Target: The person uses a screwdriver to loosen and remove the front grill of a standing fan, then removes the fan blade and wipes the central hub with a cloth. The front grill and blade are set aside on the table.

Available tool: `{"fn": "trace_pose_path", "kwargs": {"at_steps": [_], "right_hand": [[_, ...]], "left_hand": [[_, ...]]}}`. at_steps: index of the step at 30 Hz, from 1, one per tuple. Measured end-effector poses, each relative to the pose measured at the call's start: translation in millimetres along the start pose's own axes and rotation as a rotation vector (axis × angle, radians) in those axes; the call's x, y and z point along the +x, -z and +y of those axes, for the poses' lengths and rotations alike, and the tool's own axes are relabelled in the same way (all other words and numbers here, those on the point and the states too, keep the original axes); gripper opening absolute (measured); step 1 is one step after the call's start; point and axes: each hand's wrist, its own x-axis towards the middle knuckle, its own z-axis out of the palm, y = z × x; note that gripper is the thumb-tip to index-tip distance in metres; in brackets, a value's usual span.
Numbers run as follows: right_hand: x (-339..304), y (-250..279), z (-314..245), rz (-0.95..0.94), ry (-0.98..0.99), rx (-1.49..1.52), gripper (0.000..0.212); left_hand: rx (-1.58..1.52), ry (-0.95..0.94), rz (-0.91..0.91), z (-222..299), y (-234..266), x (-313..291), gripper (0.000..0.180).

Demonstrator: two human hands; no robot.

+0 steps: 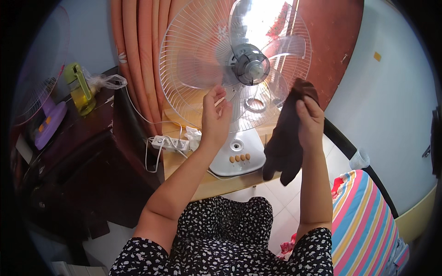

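A standing fan with grey see-through blades (287, 46), a dark hub (251, 65) and a round wire guard (172, 87) faces me on a small wooden table. My left hand (216, 117) is raised in front of the lower left of the guard. Its fingers are bent and apart, with nothing seen in them; whether they touch the fan I cannot tell. My right hand (311, 122) grips a dark brown cloth (285, 138) that hangs down to the right of the fan. The fan's white base (241, 165) has a row of tan buttons.
Left of the base lie a white power strip (170, 143) with cords and crumpled white tissue (193, 137). A green bottle (79, 89) and a purple fan (50, 122) stand on dark furniture at left. Striped fabric (363, 221) is at lower right, orange curtains (140, 55) behind.
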Motion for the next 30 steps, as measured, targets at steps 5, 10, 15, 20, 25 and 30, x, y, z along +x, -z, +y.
{"fn": "trace_pose_path", "kwargs": {"at_steps": [5,10,15,20,25,30], "right_hand": [[19.0,-46.4,11.7,-0.113,0.206,-0.356,0.017],[39.1,-67.8,27.1,-0.165,0.4,-0.642,0.022],[47.8,-68.7,45.4,-0.014,0.457,-0.817,0.026],[48.3,-72.1,51.6,0.125,0.564,-0.916,0.032],[52.7,-71.9,55.4,0.189,0.457,-0.953,0.033],[63.3,-74.5,52.9,0.231,0.468,-1.0,0.036]], "left_hand": [[-0.111,0.082,0.076,-7.8,4.1,-14.5,0.042],[-0.068,-0.138,-0.019,8.2,9.6,18.7,0.06],[0.806,-0.329,-0.131,41.3,23.6,46.2,0.061],[0.5,0.18,-0.655,33.3,36.0,76.0,0.059],[-0.198,0.292,-0.55,13.7,16.4,75.8,0.049],[-0.131,0.175,-0.357,26.4,-16.3,81.1,0.041]]}}
